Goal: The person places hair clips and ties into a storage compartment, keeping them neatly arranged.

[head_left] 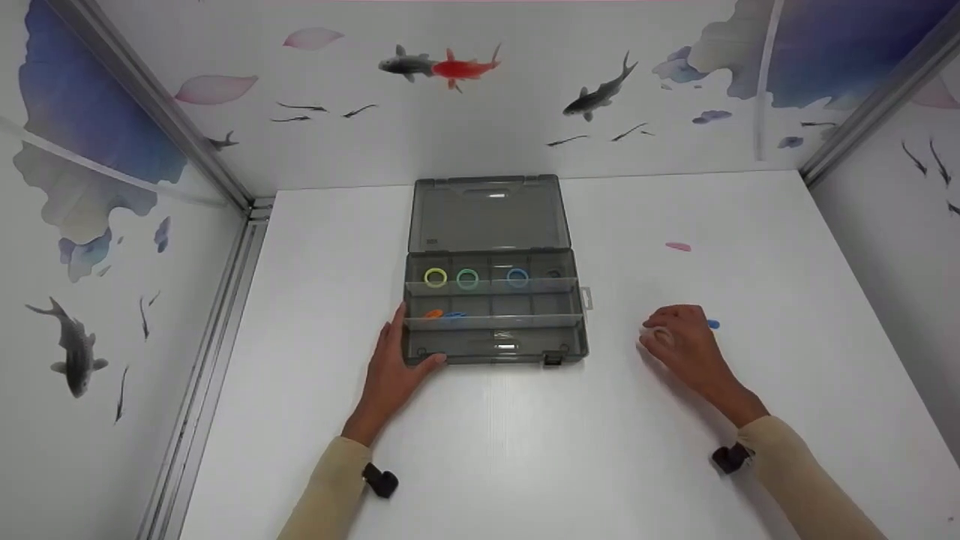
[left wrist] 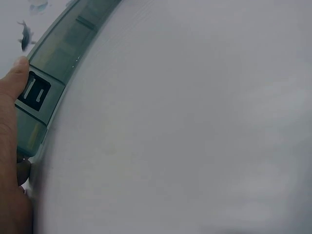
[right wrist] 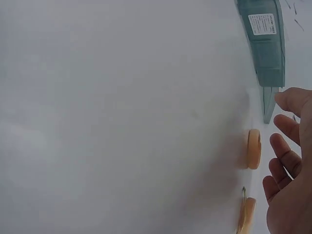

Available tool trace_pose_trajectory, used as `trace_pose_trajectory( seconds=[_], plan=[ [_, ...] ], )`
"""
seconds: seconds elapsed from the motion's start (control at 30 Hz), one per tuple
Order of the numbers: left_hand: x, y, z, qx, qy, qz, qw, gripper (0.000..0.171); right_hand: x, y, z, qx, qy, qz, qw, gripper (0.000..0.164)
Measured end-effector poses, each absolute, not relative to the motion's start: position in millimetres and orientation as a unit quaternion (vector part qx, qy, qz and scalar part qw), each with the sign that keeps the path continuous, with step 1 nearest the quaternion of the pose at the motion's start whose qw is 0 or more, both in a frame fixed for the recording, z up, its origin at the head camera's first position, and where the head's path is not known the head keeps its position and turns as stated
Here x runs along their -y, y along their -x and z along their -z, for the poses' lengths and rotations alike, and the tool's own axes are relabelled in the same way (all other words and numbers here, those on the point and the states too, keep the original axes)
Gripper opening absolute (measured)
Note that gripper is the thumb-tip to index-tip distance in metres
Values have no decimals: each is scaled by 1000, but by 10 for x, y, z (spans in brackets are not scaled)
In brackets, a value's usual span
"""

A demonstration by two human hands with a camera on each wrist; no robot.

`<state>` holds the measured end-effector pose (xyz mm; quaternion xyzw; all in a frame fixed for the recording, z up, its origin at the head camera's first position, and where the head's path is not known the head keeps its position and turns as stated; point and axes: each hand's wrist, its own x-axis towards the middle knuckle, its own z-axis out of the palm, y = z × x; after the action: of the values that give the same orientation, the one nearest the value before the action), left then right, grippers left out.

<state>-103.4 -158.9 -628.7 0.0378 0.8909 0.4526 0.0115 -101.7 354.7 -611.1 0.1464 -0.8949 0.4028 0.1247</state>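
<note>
A grey translucent compartment box [head_left: 495, 341] lies with its lid [head_left: 491, 217] raised at the back. My left hand [head_left: 390, 375] grips its front left corner, thumb on the front wall near a black latch [left wrist: 34, 91], other fingers along the left side. Yellow [head_left: 435, 278], green [head_left: 467, 280] and blue rings [head_left: 517, 278] sit in the back row. In the middle row are a small orange piece [head_left: 433, 313] and a blue piece [head_left: 454, 315]. My right hand [head_left: 686, 345] hovers low right of the box, fingers loosely bent; an orange ring [right wrist: 254, 149] stands just by the fingertips.
Beside my right hand, a small blue piece [head_left: 713, 324] shows on the white table [head_left: 495, 442]. A pink piece [head_left: 679, 246] lies farther back. Another orange ring [right wrist: 247, 214] appears in the right wrist view. Printed walls [head_left: 480, 127] enclose the table's back and sides.
</note>
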Motion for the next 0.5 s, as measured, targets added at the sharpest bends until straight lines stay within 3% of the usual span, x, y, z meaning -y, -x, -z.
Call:
trace_pose_trajectory(
  seconds=[0.3, 0.5],
  plan=[
    [1581, 1037, 6285, -892, -37, -450, 10, 115, -3754, 989, 6193, 897, -206, -353, 171, 35],
    [1581, 1039, 6271, -892, -34, -450, 12, 115, -3831, 941, 6188, 909, -176, -344, 154, 41]
  ],
)
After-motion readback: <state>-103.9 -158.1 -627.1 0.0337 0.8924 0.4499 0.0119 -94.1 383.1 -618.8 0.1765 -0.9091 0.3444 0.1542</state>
